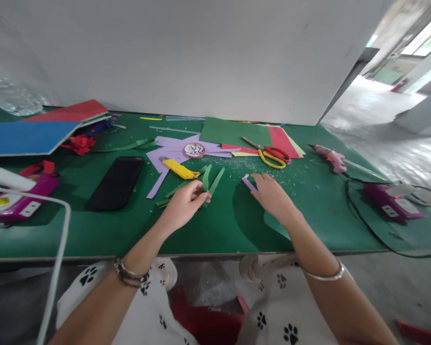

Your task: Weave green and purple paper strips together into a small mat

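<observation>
My left hand [187, 202] pinches a piece of green paper cut into narrow leaf shapes [207, 178], with the points spread upward. More green paper strips [168, 200] lie just behind those fingers. To the right, my right hand [275, 197] is low over the table, its fingers closed around the end of a short purple paper strip [249, 183]. A yellow utility knife [180, 168] rests beyond my left hand. Past it are purple paper pieces [172, 144] carrying a small round dish of tiny bits [194, 150]. Scissors with red and yellow handles [267, 154] lie beyond my right hand.
Green, red and yellow paper sheets [233, 132] lie by the white panel [208, 57]. A black phone [117, 183] and a purple power strip [25, 196] are left. At right are a pink glue gun [330, 157], its black cable and another purple power strip [393, 202].
</observation>
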Motion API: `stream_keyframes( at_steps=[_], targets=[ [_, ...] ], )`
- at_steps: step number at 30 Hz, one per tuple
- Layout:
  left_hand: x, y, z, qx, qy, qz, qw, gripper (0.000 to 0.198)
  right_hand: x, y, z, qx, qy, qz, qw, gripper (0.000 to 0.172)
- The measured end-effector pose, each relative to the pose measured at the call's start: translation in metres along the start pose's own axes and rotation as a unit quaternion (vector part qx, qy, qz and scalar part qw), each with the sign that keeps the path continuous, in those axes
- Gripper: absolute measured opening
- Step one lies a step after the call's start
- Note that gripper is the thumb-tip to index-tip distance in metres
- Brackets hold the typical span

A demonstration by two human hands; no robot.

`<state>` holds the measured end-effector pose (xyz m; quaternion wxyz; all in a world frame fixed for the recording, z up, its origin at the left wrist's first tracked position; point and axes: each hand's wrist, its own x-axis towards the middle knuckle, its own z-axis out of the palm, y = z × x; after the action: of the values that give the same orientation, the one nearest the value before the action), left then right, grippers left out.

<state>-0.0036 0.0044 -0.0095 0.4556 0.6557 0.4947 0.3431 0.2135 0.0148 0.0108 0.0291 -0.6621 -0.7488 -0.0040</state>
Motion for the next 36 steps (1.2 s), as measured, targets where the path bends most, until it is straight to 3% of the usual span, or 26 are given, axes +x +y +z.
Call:
stream_keyframes(
  at_steps=[7, 12, 17, 26, 30, 36],
  targets=[
    [-0.003, 0.001, 0.003, 0.144, 0.024, 0.069, 0.987, 0.011, 0.005, 0.005, 0.0, 0.066, -0.011, -0.003, 0.998, 0.038],
    [-0.003, 0.002, 0.004, 0.152, 0.028, 0.074, 0.985, 0.008, 0.011, 0.015, -0.002, 0.11, -0.023, -0.004, 0.994, 0.033],
    [-0.003, 0.003, 0.005, 0.162, 0.022, 0.071, 0.984, 0.009, 0.008, 0.011, -0.001, 0.05, -0.002, 0.009, 0.999, 0.035],
    [-0.004, 0.005, 0.002, 0.2, 0.005, 0.033, 0.979, 0.01, 0.005, 0.007, -0.006, -0.035, 0.009, 0.042, 0.998, 0.015],
    [-0.006, 0.008, 0.003, 0.185, -0.024, 0.064, 0.98, 0.01, 0.003, 0.0, -0.012, 0.029, -0.002, 0.057, 0.998, 0.01],
    [-0.008, 0.007, 0.006, 0.203, -0.075, 0.124, 0.968, 0.01, 0.0, -0.012, -0.01, 0.18, 0.018, -0.028, 0.983, 0.016]
  ],
)
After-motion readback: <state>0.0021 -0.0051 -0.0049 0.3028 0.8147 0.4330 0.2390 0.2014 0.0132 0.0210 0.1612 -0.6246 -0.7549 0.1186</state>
